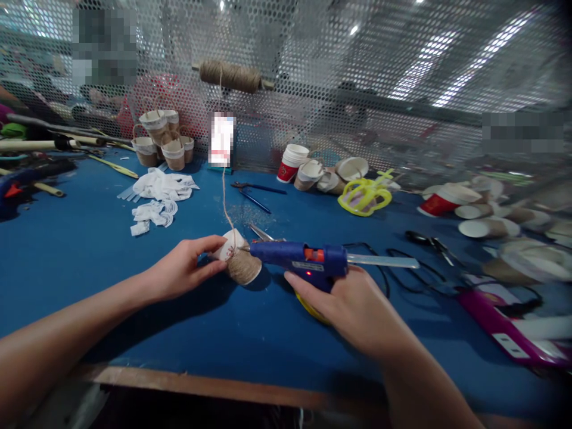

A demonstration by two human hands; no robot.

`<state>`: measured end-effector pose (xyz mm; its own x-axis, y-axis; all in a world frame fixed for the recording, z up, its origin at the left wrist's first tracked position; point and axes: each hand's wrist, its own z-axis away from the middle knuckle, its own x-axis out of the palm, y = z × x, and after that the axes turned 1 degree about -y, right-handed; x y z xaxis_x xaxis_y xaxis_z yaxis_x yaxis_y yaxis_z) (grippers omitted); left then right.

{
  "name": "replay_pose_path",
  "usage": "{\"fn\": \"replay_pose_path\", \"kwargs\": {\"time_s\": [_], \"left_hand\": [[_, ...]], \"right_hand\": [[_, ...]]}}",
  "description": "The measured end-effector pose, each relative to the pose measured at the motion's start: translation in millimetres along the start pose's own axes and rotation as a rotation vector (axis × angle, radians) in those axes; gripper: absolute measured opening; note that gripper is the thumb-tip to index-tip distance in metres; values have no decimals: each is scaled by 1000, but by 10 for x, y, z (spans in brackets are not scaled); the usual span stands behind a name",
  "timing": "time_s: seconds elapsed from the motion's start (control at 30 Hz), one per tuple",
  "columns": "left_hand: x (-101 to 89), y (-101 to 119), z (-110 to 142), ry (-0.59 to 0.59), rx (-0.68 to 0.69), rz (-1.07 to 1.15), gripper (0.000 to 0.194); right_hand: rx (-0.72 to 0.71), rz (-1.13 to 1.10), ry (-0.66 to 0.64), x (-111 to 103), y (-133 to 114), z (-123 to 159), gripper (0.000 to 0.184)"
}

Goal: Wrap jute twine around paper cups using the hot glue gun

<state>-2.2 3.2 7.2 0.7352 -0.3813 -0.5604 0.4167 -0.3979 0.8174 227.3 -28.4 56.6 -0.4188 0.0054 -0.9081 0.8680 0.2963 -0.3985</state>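
My left hand pinches a paper cup that lies tilted just above the blue table. Twine wraps the cup's lower part, while the rest shows white with a reddish print. A strand of twine runs up from the cup toward the spool on the mesh. My right hand is closed around a blue hot glue gun, its red light lit and a clear glue stick poking out behind. The gun's nozzle is at the cup, near the edge of the wrapped twine; whether they touch I cannot tell.
Pliers and partly hidden scissors lie beyond the cup. White lace pieces and small twine baskets are at the left. Cups, a yellow woven frame and a purple power strip occupy the right. A perforated metal screen stands behind.
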Motion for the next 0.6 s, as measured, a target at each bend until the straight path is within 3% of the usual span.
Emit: {"fn": "replay_pose_path", "kwargs": {"time_s": [0.6], "left_hand": [[3,4,-5,-5,10,4,23]], "right_hand": [[23,13,-3,-10,1,-1,28]]}}
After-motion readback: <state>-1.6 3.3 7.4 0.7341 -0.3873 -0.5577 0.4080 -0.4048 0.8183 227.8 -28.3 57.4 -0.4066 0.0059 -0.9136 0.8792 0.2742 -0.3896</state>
